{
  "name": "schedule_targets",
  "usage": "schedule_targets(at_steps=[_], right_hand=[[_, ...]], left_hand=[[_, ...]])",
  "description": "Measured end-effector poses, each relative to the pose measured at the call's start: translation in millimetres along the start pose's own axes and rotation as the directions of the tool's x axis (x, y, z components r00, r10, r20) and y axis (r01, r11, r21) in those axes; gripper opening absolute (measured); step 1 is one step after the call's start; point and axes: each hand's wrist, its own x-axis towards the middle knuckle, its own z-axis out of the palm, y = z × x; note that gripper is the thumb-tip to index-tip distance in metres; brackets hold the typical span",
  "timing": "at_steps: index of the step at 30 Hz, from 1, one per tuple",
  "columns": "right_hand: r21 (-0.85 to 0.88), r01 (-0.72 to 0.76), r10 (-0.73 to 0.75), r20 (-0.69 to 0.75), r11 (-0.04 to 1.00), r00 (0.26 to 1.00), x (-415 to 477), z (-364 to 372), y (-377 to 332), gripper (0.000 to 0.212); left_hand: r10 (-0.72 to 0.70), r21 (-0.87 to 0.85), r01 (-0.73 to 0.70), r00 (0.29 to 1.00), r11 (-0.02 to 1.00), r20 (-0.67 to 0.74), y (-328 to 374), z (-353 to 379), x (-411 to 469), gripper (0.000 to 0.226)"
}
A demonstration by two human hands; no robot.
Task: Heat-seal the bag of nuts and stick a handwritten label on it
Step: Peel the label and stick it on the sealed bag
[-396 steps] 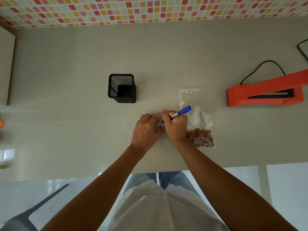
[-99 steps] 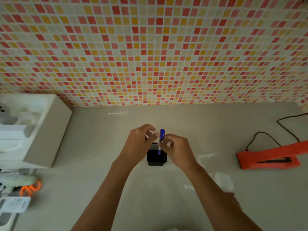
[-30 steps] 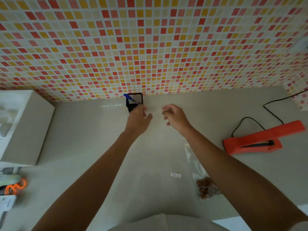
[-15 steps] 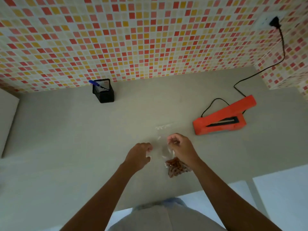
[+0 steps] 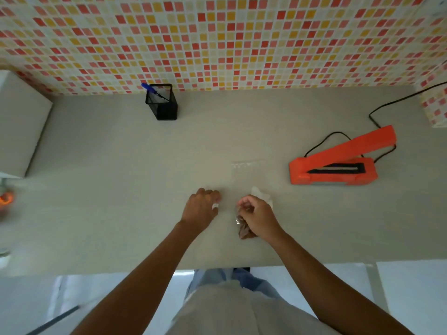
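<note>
A clear plastic bag of brown nuts [image 5: 243,232] lies near the table's front edge. My right hand [image 5: 257,217] rests on it with fingers curled around the plastic, and the bag's clear top [image 5: 262,194] sticks out behind the hand. My left hand [image 5: 201,209] is just left of it, fingers pinched on a small white label [image 5: 215,206]. The orange heat sealer [image 5: 338,163] stands to the right with its arm raised.
A black mesh pen holder [image 5: 162,103] with a blue marker [image 5: 148,88] sits at the back by the tiled wall. The sealer's black cord [image 5: 377,110] runs to the right wall. A white box [image 5: 20,124] stands at the left edge.
The marker went into the holder, which now stands at the back of the table. Both hands came back to the front; the left took the label, the right the bag.
</note>
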Motion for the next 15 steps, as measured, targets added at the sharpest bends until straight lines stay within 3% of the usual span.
schedule_targets(at_steps=[7,10,12,15], right_hand=[[0.025,-0.02,0.019,0.019,0.999,1.0,0,-3,1,0.015],[0.06,-0.02,0.019,0.027,0.998,0.999,1,-5,0,0.011],[0.108,-0.029,0.025,0.03,0.994,0.999,0,-9,-2,0.012],[0.196,-0.043,0.043,0.004,0.98,0.999,-2,-17,-8,0.016]], left_hand=[[-0.03,-0.064,0.032,0.999,0.997,0.04,-3,0,1,0.015],[-0.069,-0.225,0.08,0.996,0.971,0.054,0,-1,3,0.015],[-0.157,-0.449,0.173,0.985,0.877,0.073,8,-8,3,0.014],[-0.295,-0.769,0.335,0.935,0.544,0.198,27,-29,2,0.012]])
